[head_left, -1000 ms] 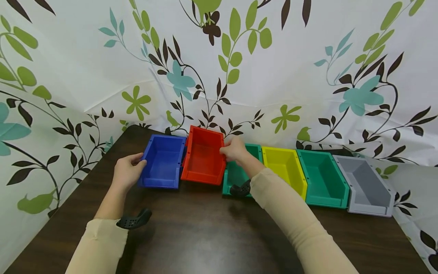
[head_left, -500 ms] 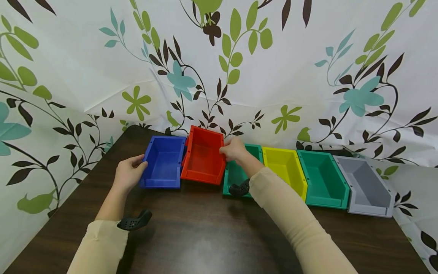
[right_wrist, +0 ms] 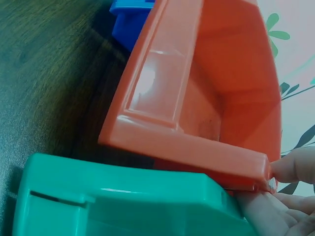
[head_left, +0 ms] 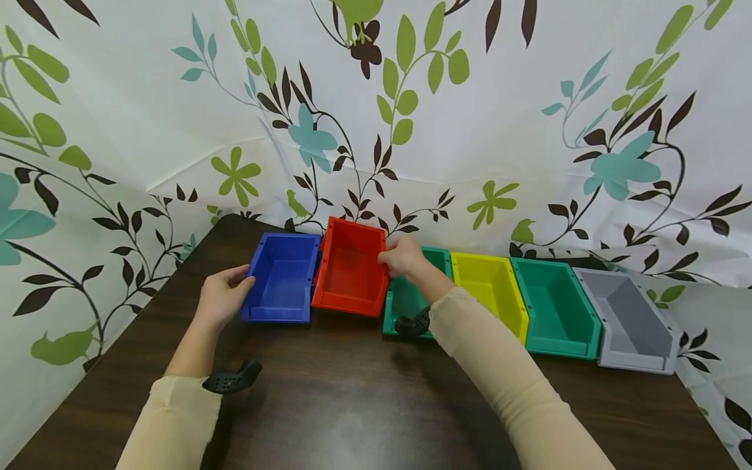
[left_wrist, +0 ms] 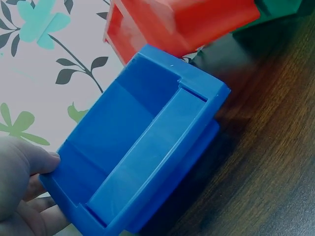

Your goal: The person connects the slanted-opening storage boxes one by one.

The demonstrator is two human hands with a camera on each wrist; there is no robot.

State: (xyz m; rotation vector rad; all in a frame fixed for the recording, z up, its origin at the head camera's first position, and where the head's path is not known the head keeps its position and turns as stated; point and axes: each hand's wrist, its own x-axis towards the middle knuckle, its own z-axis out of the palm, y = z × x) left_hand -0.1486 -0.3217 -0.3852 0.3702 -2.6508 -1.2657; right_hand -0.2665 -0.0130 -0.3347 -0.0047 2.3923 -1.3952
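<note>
Across the counter (head_left: 346, 398), my left grip (head_left: 223, 297) pinches the blue bin (head_left: 284, 277) by its left edge; beyond, my right grip (head_left: 403, 257) pinches the red bin (head_left: 352, 267) beside the green bin (head_left: 405, 297). Little has just shifted; I judge both steady.

Setting: I work at a dark wood-grain table (head_left: 352, 405), creased leaf-printed cloth (head_left: 458, 137) hanging behind it and at both sides, plastic bins (head_left: 485, 282) lined up along the back. Looks like a staged work area; home or lab, I cannot tell.
</note>
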